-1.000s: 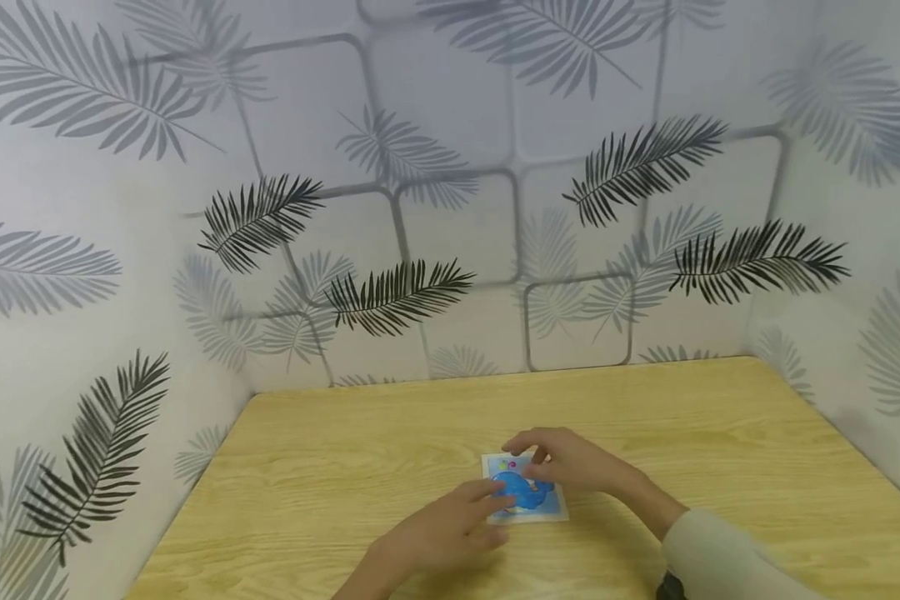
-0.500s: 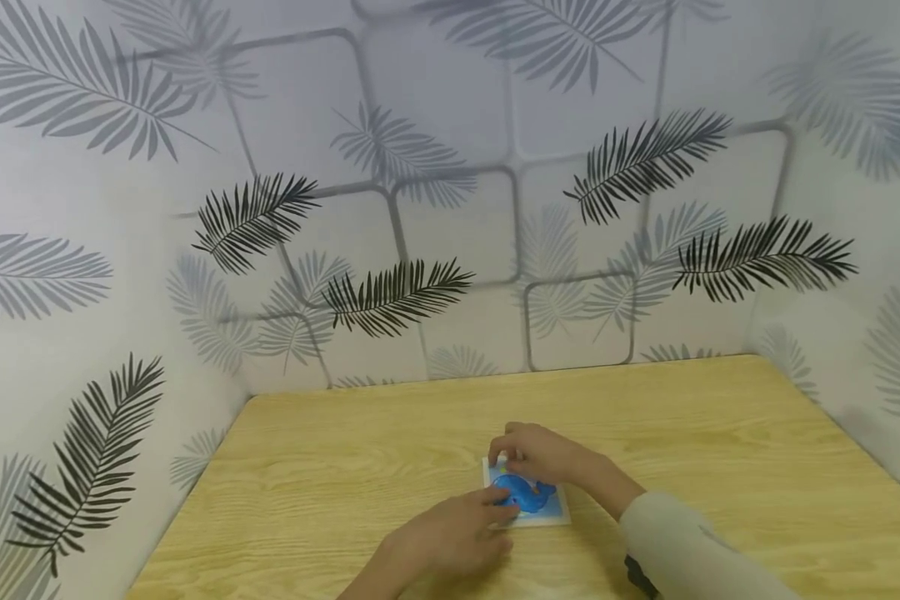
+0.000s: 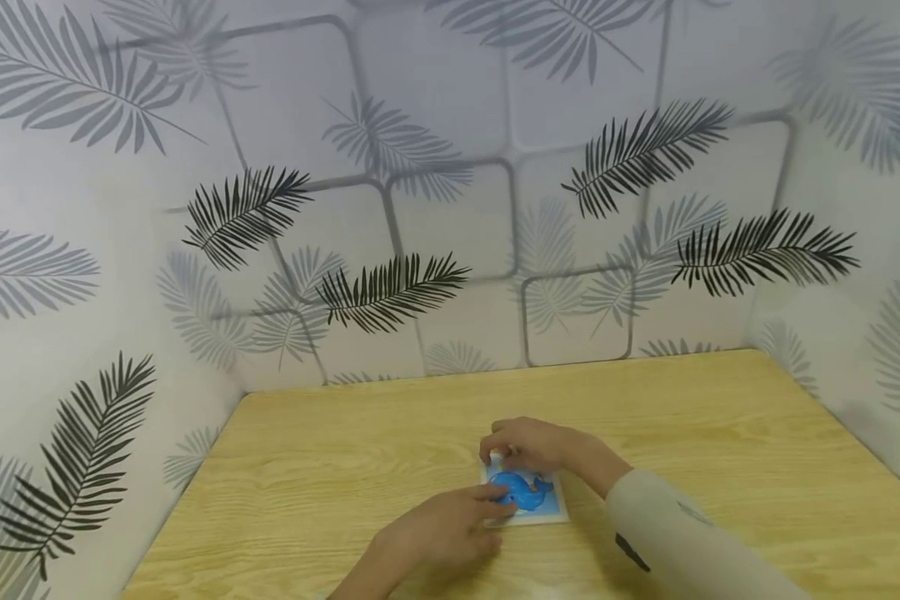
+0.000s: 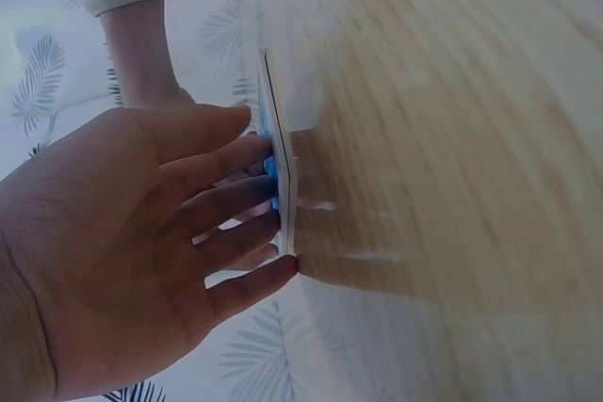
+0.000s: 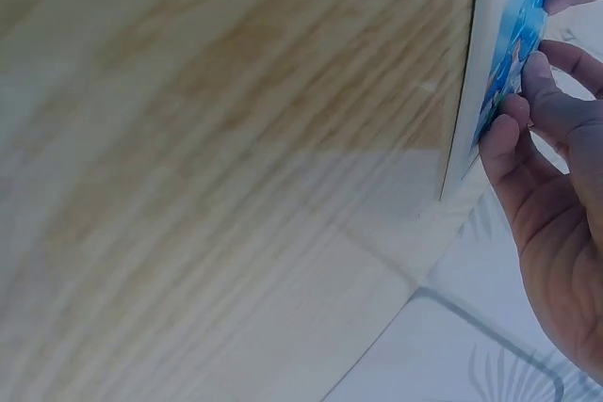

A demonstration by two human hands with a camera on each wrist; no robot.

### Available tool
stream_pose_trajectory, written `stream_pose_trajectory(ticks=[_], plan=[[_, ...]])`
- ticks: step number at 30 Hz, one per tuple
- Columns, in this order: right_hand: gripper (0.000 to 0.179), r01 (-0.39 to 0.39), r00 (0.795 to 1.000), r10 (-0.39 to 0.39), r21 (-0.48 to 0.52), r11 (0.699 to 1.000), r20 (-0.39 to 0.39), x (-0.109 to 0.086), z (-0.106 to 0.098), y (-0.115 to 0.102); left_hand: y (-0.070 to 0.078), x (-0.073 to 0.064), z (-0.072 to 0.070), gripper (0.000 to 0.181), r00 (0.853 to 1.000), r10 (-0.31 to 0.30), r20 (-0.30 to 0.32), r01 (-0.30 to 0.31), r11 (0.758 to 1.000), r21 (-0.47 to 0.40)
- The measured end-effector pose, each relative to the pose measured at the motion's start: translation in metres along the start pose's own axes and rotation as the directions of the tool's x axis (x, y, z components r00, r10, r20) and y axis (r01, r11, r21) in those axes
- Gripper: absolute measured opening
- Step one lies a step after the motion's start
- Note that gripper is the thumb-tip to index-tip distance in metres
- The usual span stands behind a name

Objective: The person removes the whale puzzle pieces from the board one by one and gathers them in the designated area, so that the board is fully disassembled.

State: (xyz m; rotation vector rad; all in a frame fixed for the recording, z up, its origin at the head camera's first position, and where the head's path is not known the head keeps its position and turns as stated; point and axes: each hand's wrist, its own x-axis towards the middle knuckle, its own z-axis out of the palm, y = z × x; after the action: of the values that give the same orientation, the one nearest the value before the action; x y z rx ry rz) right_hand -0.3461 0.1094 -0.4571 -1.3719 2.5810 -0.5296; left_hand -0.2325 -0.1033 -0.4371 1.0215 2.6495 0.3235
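A flat square board (image 3: pixel 543 515) with a pale edge and a blue whale picture (image 3: pixel 528 493) lies on the wooden table. My left hand (image 3: pixel 446 527) reaches in from the near left, its fingers straight and spread. In the left wrist view, these fingertips (image 4: pixel 264 190) rest on the picture and the board's edge. From the right, my right hand (image 3: pixel 528 446) bends over the board's far left corner. The right wrist view has its thumb and bent fingers (image 5: pixel 504 134) at the picture's surface; whether they pinch anything small is hidden.
The yellow wood-grain table (image 3: pixel 330 450) reaches back to a wall (image 3: pixel 450 225) patterned with feathers and rounded squares. Similar walls stand at the left and right sides. A dark band (image 3: pixel 632 552) shows beneath the right sleeve (image 3: pixel 682 533).
My right hand has moved left over the board to its far left corner, its fingers now lower and more bent. The left hand stays at the board's left side with little movement.
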Motion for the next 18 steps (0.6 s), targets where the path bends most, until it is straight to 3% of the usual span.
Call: stream_pose_trajectory(ticks=[9, 13, 18], plan=[[0.025, -0.015, 0.999, 0.017, -0.052, 0.999, 0.031, 0.001, -0.004, -0.003, 0.002, 0.003, 0.000, 0.047, 1.000, 0.016, -0.018, -0.015, 0.999, 0.044], [0.022, -0.002, 1.000, 0.003, -0.031, 1.000, 0.021, -0.002, 0.000, -0.003, 0.002, 0.001, 0.000, 0.048, 1.000, -0.003, -0.002, 0.004, 0.999, 0.044], [0.033, -0.015, 1.000, 0.015, 0.010, 1.000, 0.000, -0.003, 0.007, -0.002, 0.001, -0.002, 0.000, 0.048, 0.999, -0.025, 0.020, 0.025, 1.000, 0.016]])
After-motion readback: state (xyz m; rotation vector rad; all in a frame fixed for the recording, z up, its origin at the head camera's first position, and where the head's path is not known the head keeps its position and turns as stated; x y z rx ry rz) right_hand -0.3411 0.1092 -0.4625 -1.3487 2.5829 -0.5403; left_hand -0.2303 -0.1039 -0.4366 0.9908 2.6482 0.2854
